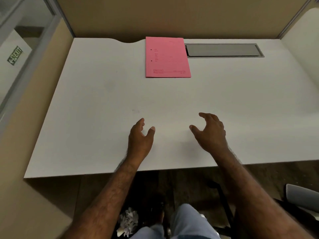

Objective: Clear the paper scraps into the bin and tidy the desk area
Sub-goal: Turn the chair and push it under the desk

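My left hand [140,137] and my right hand [209,133] hover over the near middle of the white desk [96,104], both with fingers spread and nothing in them. A pink file folder [166,57] lies flat at the back of the desk, well beyond both hands. Below the desk's front edge, white crumpled paper scraps [128,221] sit in a dark bin [148,200] on the floor between my left forearm and my knee. No scraps show on the desk top.
A grey cable hatch [222,50] is set into the desk right of the folder. Tan partition walls [172,16] close the back and left. A grey chair part [300,197] stands at the lower right. An exit sign [15,55] hangs far left.
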The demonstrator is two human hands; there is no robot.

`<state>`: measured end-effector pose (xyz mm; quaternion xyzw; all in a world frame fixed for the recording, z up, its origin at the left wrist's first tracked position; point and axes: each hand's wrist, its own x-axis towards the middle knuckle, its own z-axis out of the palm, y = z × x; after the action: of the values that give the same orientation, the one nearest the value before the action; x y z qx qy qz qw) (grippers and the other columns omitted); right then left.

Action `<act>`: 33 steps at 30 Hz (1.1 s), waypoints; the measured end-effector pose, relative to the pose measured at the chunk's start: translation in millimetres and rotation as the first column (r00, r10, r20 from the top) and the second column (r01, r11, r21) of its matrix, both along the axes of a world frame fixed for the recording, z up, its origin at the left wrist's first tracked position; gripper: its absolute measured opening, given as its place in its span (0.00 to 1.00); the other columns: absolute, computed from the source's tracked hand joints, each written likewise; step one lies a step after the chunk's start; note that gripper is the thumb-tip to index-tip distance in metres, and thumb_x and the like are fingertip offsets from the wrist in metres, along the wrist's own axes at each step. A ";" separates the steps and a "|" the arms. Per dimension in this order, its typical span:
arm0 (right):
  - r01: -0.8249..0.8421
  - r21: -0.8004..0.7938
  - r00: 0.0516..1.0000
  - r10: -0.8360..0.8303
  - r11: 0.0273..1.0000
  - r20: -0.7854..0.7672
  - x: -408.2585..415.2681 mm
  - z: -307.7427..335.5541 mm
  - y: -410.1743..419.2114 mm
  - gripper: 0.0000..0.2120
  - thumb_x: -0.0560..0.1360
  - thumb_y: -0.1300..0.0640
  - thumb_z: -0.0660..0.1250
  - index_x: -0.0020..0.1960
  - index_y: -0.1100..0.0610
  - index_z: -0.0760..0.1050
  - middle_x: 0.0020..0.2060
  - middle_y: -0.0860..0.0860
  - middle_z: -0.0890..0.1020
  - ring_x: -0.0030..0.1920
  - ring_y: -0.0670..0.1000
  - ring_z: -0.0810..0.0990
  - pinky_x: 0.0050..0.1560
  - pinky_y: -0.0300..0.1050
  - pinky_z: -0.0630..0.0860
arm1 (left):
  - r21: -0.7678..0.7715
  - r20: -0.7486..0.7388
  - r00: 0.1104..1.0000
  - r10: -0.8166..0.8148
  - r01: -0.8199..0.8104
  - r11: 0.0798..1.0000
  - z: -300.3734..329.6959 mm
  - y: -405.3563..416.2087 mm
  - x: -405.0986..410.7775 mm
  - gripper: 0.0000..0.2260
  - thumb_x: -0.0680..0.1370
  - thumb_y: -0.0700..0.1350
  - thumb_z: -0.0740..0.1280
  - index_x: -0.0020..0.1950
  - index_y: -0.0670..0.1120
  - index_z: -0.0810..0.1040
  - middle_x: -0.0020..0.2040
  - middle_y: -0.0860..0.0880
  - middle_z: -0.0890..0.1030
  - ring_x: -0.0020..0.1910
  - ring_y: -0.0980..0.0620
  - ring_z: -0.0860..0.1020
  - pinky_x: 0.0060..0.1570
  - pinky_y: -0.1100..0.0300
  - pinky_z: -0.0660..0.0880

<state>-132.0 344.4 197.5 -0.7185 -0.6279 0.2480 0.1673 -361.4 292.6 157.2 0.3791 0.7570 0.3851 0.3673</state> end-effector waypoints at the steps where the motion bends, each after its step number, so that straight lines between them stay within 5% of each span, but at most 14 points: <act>1: -0.001 0.006 1.000 0.001 1.000 -0.002 1.6 0.7 -3.1 0.28 0.78 0.45 0.73 0.75 0.48 0.71 0.75 0.49 0.71 0.75 0.58 0.68 0.74 0.60 0.66 | 0.005 0.004 1.000 0.000 0.000 1.000 0.5 -3.2 2.9 0.26 0.82 0.52 0.69 0.79 0.51 0.67 0.76 0.50 0.74 0.74 0.51 0.73 0.65 0.60 0.69; 25: -0.136 0.027 0.990 0.136 0.990 -0.020 100.3 3.2 -188.3 0.30 0.76 0.41 0.74 0.75 0.47 0.71 0.74 0.49 0.73 0.75 0.54 0.70 0.74 0.65 0.69 | 0.069 -0.053 0.998 0.035 -0.032 0.997 20.7 -205.3 118.2 0.27 0.82 0.52 0.70 0.79 0.52 0.68 0.73 0.52 0.75 0.70 0.55 0.74 0.65 0.59 0.72; 33: -0.135 0.025 0.990 0.136 0.991 -0.023 121.1 4.4 -254.3 0.31 0.77 0.42 0.74 0.77 0.47 0.70 0.76 0.49 0.71 0.76 0.54 0.69 0.76 0.64 0.66 | 0.069 -0.076 0.997 0.011 -0.005 0.998 30.2 -266.9 149.1 0.27 0.82 0.51 0.70 0.79 0.51 0.68 0.74 0.51 0.74 0.71 0.54 0.73 0.70 0.51 0.75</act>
<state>-10.8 90.1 201.9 -0.6691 -0.6759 0.2603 0.1663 -212.3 25.7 187.4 0.4028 0.7584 0.3975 0.3235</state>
